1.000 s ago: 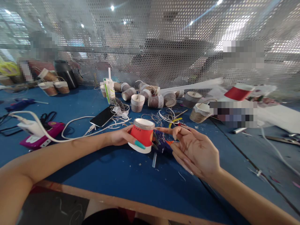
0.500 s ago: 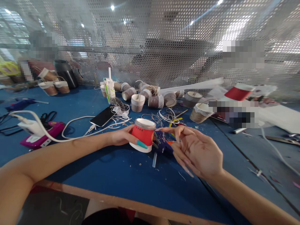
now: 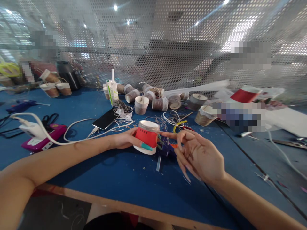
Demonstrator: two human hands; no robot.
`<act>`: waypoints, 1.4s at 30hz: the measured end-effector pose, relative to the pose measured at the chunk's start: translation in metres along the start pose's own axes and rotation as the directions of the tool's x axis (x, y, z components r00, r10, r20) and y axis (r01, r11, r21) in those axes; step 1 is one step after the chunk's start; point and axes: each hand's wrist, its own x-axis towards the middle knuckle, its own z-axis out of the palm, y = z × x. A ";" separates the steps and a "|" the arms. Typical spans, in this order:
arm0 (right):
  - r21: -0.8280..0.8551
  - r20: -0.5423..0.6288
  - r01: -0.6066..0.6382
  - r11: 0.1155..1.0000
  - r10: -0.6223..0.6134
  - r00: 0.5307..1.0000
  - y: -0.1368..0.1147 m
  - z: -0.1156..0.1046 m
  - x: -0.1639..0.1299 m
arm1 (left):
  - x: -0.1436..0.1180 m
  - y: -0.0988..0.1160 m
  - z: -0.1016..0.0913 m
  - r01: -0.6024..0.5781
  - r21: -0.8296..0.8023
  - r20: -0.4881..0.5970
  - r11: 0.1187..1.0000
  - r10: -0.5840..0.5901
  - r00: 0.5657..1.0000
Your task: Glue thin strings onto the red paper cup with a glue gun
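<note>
My left hand [image 3: 126, 139] is wrapped round a red and white paper cup [image 3: 146, 138], its long teal thumbnail lying across the front. The cup is upside down, narrow end up, and a band of grey cord circles that end. On the far side, the other fingertips show at its right edge. My right hand [image 3: 200, 153] is beside the cup, palm turned up, fingers apart; its index fingertip reaches the cup's side just below the cord. No object shows in that hand. Partly hidden between the hands lies a dark blue glue gun [image 3: 168, 150] with a clear glue stick [image 3: 158, 163] poking out.
Several cord-wrapped cups [image 3: 160, 104] lie along the mesh partition [image 3: 182, 57]. A phone [image 3: 105, 119], tangled cord [image 3: 123, 110], a drink carton [image 3: 114, 91] and a purple power strip [image 3: 56, 132] are to the left. Scissors [image 3: 287, 143] lie far right.
The cup has tilted slightly in my left hand. My right hand has shifted a little left and down, its index finger straighter along the cup's side.
</note>
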 end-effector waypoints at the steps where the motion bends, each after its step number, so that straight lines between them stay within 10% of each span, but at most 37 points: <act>1: -0.002 -0.026 0.015 1.000 -0.015 1.000 0.000 0.000 0.000 | 0.000 0.000 0.000 0.000 -0.005 0.003 1.000 0.000 1.000; 6: -0.079 -0.144 0.166 0.983 -0.176 0.974 0.001 -0.004 0.002 | 0.002 -0.003 0.000 -0.076 -0.022 -0.169 0.997 0.072 0.983; 9: -0.268 -0.159 0.308 0.913 -0.357 0.920 0.002 -0.015 0.006 | 0.007 -0.005 0.000 -0.218 0.096 -0.420 0.971 0.238 0.876; 11: -0.564 -0.057 0.411 0.717 -0.530 0.846 0.001 -0.024 0.009 | 0.010 -0.006 -0.001 -0.266 0.225 -0.543 0.938 0.347 0.765; 14: -0.874 0.270 0.446 0.193 -0.571 0.775 -0.004 -0.037 0.014 | 0.014 -0.007 -0.003 -0.233 0.361 -0.614 0.903 0.418 0.669; 19: -0.942 0.311 0.277 -0.192 -0.180 0.933 -0.021 -0.042 0.019 | 0.016 -0.010 -0.008 -0.173 0.505 -0.602 0.846 0.488 0.632; 25: -0.965 0.075 0.129 -0.230 0.231 0.970 -0.028 -0.037 0.022 | 0.015 -0.011 -0.009 -0.093 0.541 -0.586 0.836 0.454 0.670; 30: -0.978 0.058 0.111 -0.176 0.281 0.958 -0.027 -0.036 0.020 | 0.014 -0.011 -0.012 -0.005 0.618 -0.492 0.786 0.391 0.778; 42: -0.942 0.081 0.139 -0.305 0.194 0.978 -0.021 -0.032 0.017 | 0.016 -0.012 -0.022 0.083 0.781 -0.478 0.619 0.507 0.718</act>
